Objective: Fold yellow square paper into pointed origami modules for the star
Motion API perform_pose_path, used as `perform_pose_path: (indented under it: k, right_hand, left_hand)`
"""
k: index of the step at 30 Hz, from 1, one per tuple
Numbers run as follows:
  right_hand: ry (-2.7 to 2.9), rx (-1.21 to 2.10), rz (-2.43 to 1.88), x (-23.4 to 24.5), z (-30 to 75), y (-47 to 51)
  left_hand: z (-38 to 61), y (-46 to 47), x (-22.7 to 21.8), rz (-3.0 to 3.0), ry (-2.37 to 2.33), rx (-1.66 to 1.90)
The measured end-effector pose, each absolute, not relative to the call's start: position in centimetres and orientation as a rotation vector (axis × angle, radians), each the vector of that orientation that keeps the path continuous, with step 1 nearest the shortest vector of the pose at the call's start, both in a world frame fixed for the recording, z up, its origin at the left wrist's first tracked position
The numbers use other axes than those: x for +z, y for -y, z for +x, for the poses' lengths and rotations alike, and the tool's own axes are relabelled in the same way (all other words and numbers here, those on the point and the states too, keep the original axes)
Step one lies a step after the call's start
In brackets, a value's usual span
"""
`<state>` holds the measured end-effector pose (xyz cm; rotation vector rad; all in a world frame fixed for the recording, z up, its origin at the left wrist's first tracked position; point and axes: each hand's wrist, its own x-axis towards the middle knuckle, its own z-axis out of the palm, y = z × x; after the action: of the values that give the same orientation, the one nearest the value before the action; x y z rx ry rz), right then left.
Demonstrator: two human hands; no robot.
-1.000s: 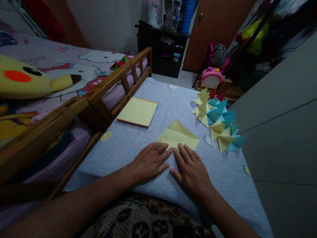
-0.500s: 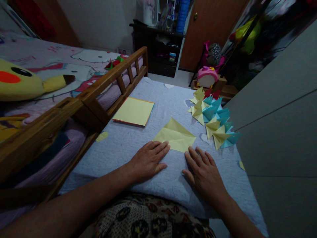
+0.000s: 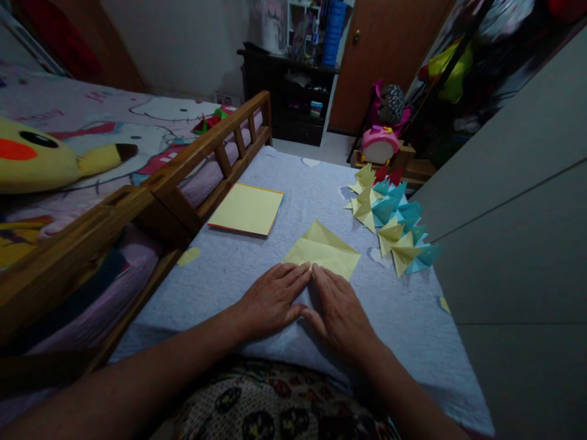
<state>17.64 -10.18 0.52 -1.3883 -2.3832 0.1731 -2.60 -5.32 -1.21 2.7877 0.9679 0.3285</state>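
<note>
A folded yellow paper triangle (image 3: 323, 249) lies on the pale blue quilted cover (image 3: 229, 269) in front of me. My left hand (image 3: 274, 297) rests flat on the cover, fingers stretched out, its fingertips at the paper's near edge. My right hand (image 3: 337, 311) lies flat beside it, fingers extended, tips meeting the left hand's at the same edge. Neither hand holds anything.
A stack of square yellow sheets (image 3: 247, 209) lies to the left near a wooden bed rail (image 3: 183, 177). Several folded yellow and teal paper pieces (image 3: 394, 223) sit in a row on the right, beside a grey cabinet (image 3: 513, 214). A yellow plush toy (image 3: 41, 160) is on the bed.
My right hand, which had slid out to the right half a second ago, has come back left beside my left hand at the paper's near edge.
</note>
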Motion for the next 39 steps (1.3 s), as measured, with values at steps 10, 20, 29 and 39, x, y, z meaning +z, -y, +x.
perform_pose_path:
  k: [10,20,29,39]
  right_hand:
    - [2.447,0.129,-1.495,-1.0,17.9,11.2]
    - [2.283,-0.059,-1.628,-1.3,22.6,13.7]
    - [1.889,0.068,-1.777,-0.1,21.7,10.0]
    - [1.693,0.296,-1.695,-1.4,19.5,7.5]
  left_hand:
    - [-3.5,5.5,-1.1,2.811,-1.162,0.425]
    - [-4.7,5.3,-1.4,2.839,-1.194,0.458]
    - [-5.5,5.1,-2.5,2.657,-1.328,0.674]
    - [-5.8,4.9,-2.5,2.611,-1.186,0.666]
